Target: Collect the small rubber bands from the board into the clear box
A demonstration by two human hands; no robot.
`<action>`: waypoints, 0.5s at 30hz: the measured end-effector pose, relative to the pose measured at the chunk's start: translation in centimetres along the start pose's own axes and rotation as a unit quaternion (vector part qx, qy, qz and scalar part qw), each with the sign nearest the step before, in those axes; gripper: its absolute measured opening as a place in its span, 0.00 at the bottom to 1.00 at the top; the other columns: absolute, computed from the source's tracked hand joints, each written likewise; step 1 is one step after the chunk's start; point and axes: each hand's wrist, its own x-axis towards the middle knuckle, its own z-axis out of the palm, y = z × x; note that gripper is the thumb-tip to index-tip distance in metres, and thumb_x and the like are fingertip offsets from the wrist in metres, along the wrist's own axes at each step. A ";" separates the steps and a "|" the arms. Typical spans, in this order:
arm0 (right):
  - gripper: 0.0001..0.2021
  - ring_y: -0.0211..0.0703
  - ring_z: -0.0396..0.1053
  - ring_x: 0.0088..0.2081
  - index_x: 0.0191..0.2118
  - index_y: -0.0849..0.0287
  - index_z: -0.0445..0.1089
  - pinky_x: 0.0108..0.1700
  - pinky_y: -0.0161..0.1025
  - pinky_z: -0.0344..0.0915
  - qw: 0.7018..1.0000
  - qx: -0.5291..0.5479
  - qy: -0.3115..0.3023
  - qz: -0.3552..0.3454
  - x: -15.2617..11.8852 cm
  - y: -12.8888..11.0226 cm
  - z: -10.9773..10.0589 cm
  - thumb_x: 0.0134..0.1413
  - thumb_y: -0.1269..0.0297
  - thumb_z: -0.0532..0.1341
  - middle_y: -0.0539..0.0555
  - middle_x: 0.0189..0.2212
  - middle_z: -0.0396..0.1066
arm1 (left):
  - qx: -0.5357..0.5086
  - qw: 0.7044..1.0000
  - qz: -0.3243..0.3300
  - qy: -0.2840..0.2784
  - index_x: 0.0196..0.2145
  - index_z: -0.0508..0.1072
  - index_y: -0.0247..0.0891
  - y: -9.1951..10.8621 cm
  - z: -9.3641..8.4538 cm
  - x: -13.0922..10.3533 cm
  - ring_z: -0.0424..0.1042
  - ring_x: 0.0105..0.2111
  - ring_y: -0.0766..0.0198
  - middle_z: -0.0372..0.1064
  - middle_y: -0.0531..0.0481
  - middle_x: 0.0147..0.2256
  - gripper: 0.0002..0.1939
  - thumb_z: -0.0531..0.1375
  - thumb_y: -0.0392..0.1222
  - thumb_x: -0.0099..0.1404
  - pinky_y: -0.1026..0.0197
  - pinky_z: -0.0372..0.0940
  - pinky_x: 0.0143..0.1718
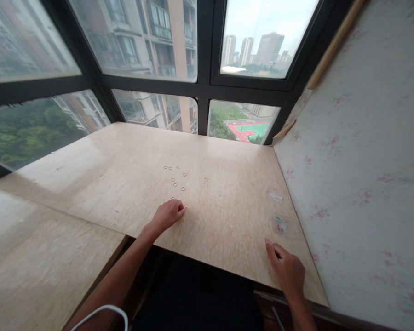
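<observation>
Several small thin rings (183,189) lie flat in a loose group on the pale marbled tabletop (227,220), left of centre. One more ring (206,179) lies apart to the right of the group. My left hand (169,214) rests at the near side of the rings, its fingers pinched together near the surface; a tiny ring seems to show at the fingertips. Just beyond its knuckles another ring is partly hidden. My right hand (286,269) is curled over the table's front right edge, thumb against the fingers; what it holds, if anything, is hidden.
Small clear plastic bags, one with green and red marks (279,225) and another (276,196) behind it, lie near the flowered wall (359,184). Dark-framed windows (203,92) border the back. A white cable (105,308) crosses the lower left.
</observation>
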 end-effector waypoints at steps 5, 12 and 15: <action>0.34 0.40 0.62 0.19 0.20 0.57 0.70 0.24 0.34 0.47 1.000 0.023 -0.001 0.002 0.0 0.2 0.1 0.59 0.39 0.41 0.53 0.16 0.68 | -0.026 0.998 -0.025 -0.049 0.25 0.72 0.37 0.1 -0.6 1.0 0.69 0.31 0.60 0.73 0.47 0.30 0.05 0.56 0.38 0.53 0.62 0.56 0.29; 0.33 0.40 0.62 0.18 0.18 0.57 0.68 0.24 0.34 0.46 0.999 0.045 0.021 -0.010 -0.2 0.4 0.3 0.59 0.39 0.41 0.52 0.14 0.66 | -0.206 0.976 -0.044 -0.058 0.23 0.71 0.35 0.9 -0.6 0.7 0.68 0.26 0.64 0.70 0.50 0.24 0.04 0.58 0.38 0.50 0.64 0.57 0.26; 0.33 0.39 0.62 0.18 0.17 0.57 0.67 0.23 0.34 0.46 0.998 0.054 0.028 -0.018 -0.1 0.3 0.2 0.59 0.39 0.42 0.51 0.14 0.65 | -0.373 0.922 -0.062 -0.082 0.24 0.71 0.35 2.0 -0.6 0.4 0.64 0.22 0.68 0.66 0.53 0.21 0.07 0.60 0.42 0.51 0.66 0.56 0.24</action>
